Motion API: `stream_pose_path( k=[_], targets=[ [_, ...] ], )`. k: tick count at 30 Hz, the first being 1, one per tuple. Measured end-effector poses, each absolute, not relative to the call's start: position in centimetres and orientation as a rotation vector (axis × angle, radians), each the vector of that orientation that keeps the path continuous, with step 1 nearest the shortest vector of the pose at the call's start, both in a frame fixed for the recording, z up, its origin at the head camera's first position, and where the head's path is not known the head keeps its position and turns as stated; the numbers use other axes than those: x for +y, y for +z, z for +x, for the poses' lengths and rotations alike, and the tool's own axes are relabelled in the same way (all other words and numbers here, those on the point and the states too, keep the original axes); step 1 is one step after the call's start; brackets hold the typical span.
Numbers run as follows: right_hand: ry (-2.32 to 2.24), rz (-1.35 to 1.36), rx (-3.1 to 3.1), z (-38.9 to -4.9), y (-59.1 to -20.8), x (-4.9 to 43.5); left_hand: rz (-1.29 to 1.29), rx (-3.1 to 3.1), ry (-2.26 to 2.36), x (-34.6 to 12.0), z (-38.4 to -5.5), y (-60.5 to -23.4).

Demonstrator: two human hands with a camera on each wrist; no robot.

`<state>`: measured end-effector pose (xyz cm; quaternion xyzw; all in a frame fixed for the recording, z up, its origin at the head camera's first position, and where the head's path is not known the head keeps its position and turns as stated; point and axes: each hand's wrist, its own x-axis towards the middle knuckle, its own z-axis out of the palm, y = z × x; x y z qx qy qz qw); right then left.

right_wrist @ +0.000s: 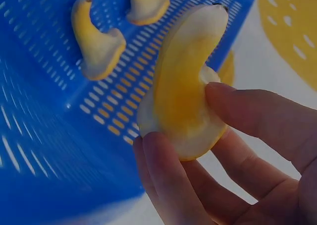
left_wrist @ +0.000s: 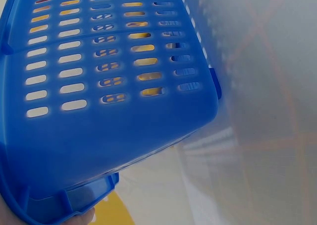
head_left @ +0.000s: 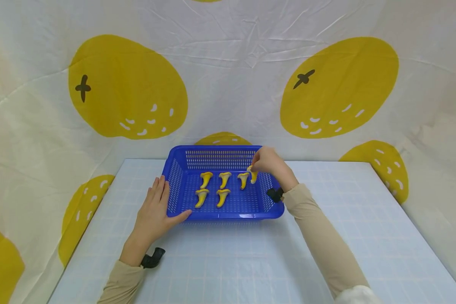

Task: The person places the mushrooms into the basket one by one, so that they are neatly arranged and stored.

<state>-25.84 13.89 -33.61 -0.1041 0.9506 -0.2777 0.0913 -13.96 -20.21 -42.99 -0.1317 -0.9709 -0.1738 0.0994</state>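
Observation:
A blue plastic basket [head_left: 216, 216] stands on the table with several yellow mushrooms lying in it, such as the one at the front left [head_left: 201, 197]. My right hand [head_left: 270, 162] is over the basket's back right part. Its thumb and fingers pinch a yellow mushroom [right_wrist: 181, 96] by the pale cap, with the curved stem pointing up in the right wrist view. Another mushroom [head_left: 243, 180] lies just left of it. My left hand [head_left: 153, 211] rests on the basket's left rim, fingers straight and thumb spread along the front edge. In the left wrist view the slotted basket wall [left_wrist: 109, 131] hides most of the contents.
The basket sits near the back edge of a table with a pale blue checked cover [head_left: 228, 261]. Behind it hangs a white cloth [head_left: 228, 84] printed with large yellow fruit. A black wrist strap [head_left: 153, 258] is on the left wrist.

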Motion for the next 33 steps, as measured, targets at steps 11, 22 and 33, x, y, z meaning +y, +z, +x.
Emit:
stream_pose_path(
  k=[11, 22, 33],
  targets=[
    [-0.732, -0.223, 2.744, -26.8, -36.1, 11.9, -0.392, -2.868, -0.512, -20.3, -13.9, -43.1],
    [-0.681, -0.138, 2.680, -26.7, -37.8, 10.2, -0.399, -2.854, -0.506, -20.4, -14.0, -43.2],
    [-0.559, -0.096, 2.642, -26.8, -39.1, 9.2, -0.395, -2.865, -0.494, -20.3, -14.1, -43.2]
  ],
)
